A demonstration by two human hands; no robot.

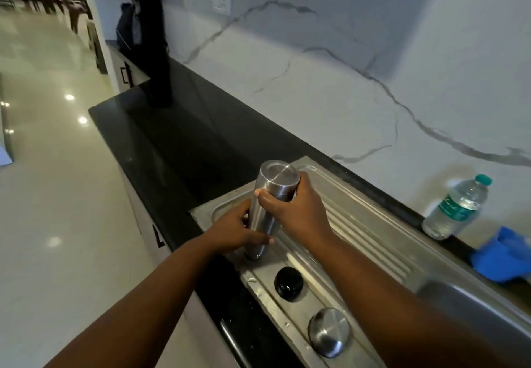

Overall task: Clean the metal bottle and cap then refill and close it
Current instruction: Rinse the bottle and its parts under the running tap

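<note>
Standing mouth-down on the ribbed drainboard [370, 224] in the head view, the metal bottle [268, 209] is being held by both hands. The right hand [293, 209] is wrapping its fingers around the upper body just below the flat base, while the left hand [235, 229] is gripping the lower part, thumb across the front. The steel is looking rigid and smooth, and water droplets nearby suggest it is probably wet and slippery, so a full wrap around the body is suiting it better than a fingertip pinch. It is likely empty and light, and tall enough to tip.

The black inner stopper [288, 283] and the steel cap [329, 331] are lying just beside it toward the person. The dark table [178, 137] is running along the drainboard's left edge, with the basin to the right and the plastic water bottle [455, 206] well apart.
</note>
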